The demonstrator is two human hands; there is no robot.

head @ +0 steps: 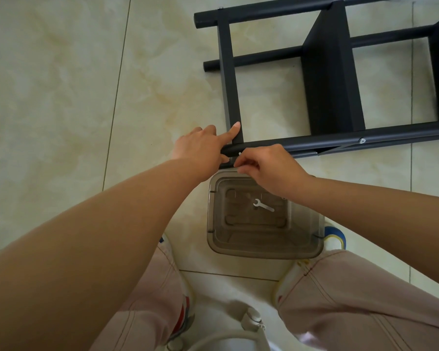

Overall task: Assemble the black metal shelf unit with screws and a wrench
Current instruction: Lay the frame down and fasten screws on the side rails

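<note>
Pale pink trousers and white shoes fill the near edge of the view, the person crouched over a tiled floor [61,97] with both bare arms reaching forward. Between the knees sits a clear plastic bin [265,245], and in its bottom lies a small silver wrench [263,205], untouched for now.

Just beyond the bin, the black metal shelf unit [332,72] lies on its side on the floor, its long tubes running from near the hands away to the right. The left hand [200,148] grips the end of the nearest tube at its corner joint, forefinger stretched straight up along the flat upright bar, as if steadying the joint. The right hand [266,165] comes in from the other side, fingers curled and pinching something small and silvery at that same joint; it looks like a screw [239,154], though it is too small to be sure. The two hands almost touch.

My guess is that a screw is being started by hand into this corner. Everything turns on the joint sitting directly between the two hands, with the tube's long axis running off to the right. The wrench lies just beneath the right wrist, so that hand is the nearer one to fetch it. A fitted screw head [362,140] already shows further along the same tube.
</note>
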